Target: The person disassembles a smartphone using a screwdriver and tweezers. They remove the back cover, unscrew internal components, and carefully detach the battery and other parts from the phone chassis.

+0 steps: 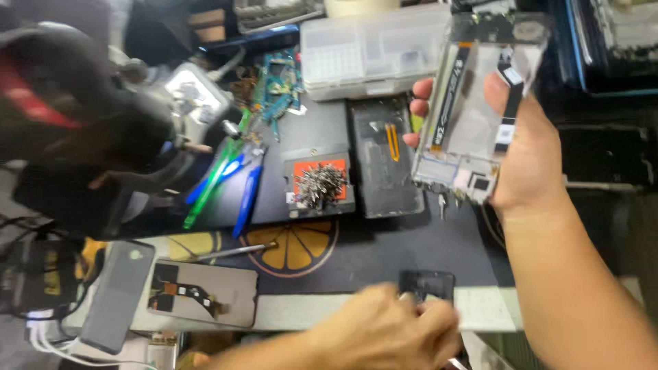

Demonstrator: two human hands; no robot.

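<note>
1. My right hand (524, 147) is raised at about 2 o'clock, fingers (419, 89) and thumb clamped on the long edges of an opened phone frame (473, 109). Its inner side faces me, showing a black flex ribbon and a pale metal plate.
2. My left hand (391, 332) sits low at 6 o'clock by the near edge of the table (384, 253). It is blurred, with the fingers curled together on a small black square part (428, 283); I cannot tell how firmly they grip it.
3. At the centre lies a dark phone back cover (384, 161) with an orange strip inside.
4. Just beside it, toward 9 o'clock, a bristling pile of screws (319, 183) stands on an orange magnetic pad (301, 170).
5. Farther toward 9 o'clock lie tweezers with green and blue handles (233, 179).
6. At 12 o'clock stands a clear plastic parts box (373, 51), with green circuit boards (277, 85) near it.
7. At 7 o'clock a phone screen panel (202, 293) lies face down, and a grey phone (120, 294) lies just beside it.
</note>
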